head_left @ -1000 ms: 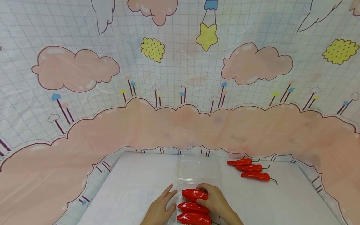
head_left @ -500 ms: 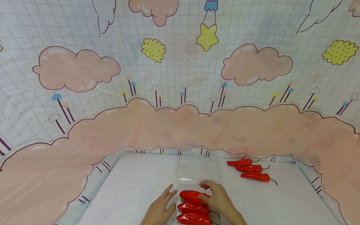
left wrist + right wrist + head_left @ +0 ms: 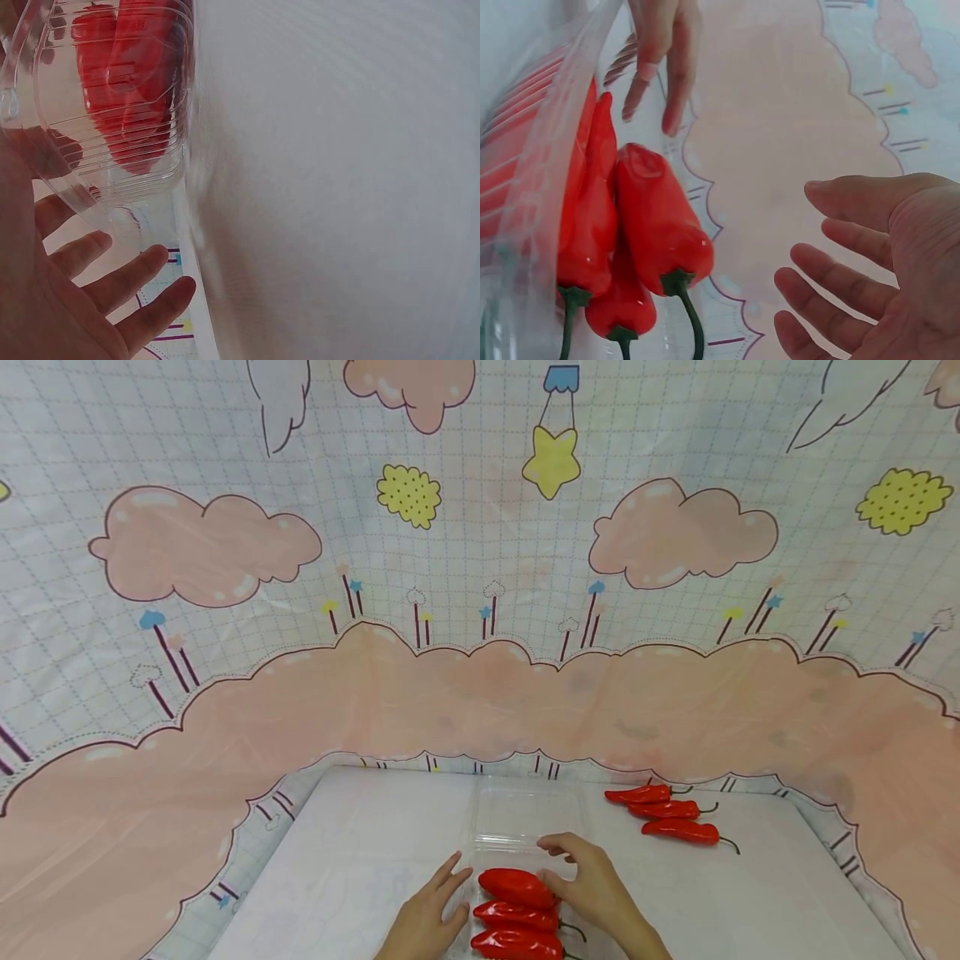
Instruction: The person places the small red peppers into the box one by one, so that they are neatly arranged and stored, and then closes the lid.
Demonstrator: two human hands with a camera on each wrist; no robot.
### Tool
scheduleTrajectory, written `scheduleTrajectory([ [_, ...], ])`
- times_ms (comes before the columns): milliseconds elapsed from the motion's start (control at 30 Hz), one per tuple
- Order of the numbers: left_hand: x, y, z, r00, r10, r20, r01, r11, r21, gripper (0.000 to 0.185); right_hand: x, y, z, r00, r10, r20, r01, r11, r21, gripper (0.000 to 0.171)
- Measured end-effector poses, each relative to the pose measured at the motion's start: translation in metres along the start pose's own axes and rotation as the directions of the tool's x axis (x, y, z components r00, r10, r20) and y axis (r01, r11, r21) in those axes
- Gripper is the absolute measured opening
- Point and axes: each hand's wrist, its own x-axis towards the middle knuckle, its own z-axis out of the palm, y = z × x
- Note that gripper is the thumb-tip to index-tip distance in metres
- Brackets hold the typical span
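As it fills the upper part and both sides of the head view, a printed sheet [image 3: 480, 702] is the largest thing: it is lightly wrinkled, with a fine dashed grid, peach clouds outlined in dark, yellow dotted shapes and, at upper middle, a yellow star. Below it, at the bottom of the frame, spreads a smooth white tabletop [image 3: 375, 835]. On this, at lower centre, stands a box of thin clear plastic [image 3: 502, 857] with rounded corners and ribbed walls; its rectangular lid [image 3: 528, 810] is folded back toward the sheet.

At the box's left is the person's left hand [image 3: 427, 914], fingers spread; in the left wrist view its thumb shows through the plastic, and I cannot tell if it touches the wall. At the box's right, the right hand [image 3: 592, 889] has its fingers apart and slightly bent, with nothing between them; the right wrist view shows a gap between it and the peppers.

At least three glossy, long red peppers [image 3: 516, 888] lie side by side in the box, their thin green stems [image 3: 694, 322] toward the right. Three other tapered red peppers [image 3: 667, 809] lie in a staggered row on the tabletop, right of the lid.
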Motion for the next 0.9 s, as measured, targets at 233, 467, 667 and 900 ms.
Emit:
scheduleTrajectory([
  [233, -0.001, -0.002, 0.001, 1.0, 0.011, 0.003, -0.011, 1.0, 0.006, 0.045, -0.001, 0.001, -0.006, 1.0, -0.018, -0.025, 0.018, 1.0, -0.003, 0.039],
  [467, -0.002, -0.003, 0.003, 1.0, -0.002, 0.016, 0.002, 1.0, 0.001, 0.045, -0.002, 0.004, -0.012, 0.996, -0.031, -0.084, 0.027, 0.998, -0.05, 0.036],
  [667, -0.003, -0.003, 0.004, 1.0, -0.009, 0.023, 0.008, 1.0, 0.002, 0.046, -0.003, 0.006, -0.017, 0.989, -0.001, -0.149, -0.004, 1.0, -0.03, 0.032],
  [900, -0.001, -0.001, 0.0, 1.0, -0.011, 0.016, 0.011, 1.0, -0.005, 0.045, -0.003, 0.01, -0.026, 0.982, 0.034, -0.186, -0.037, 0.999, -0.014, 0.032],
])
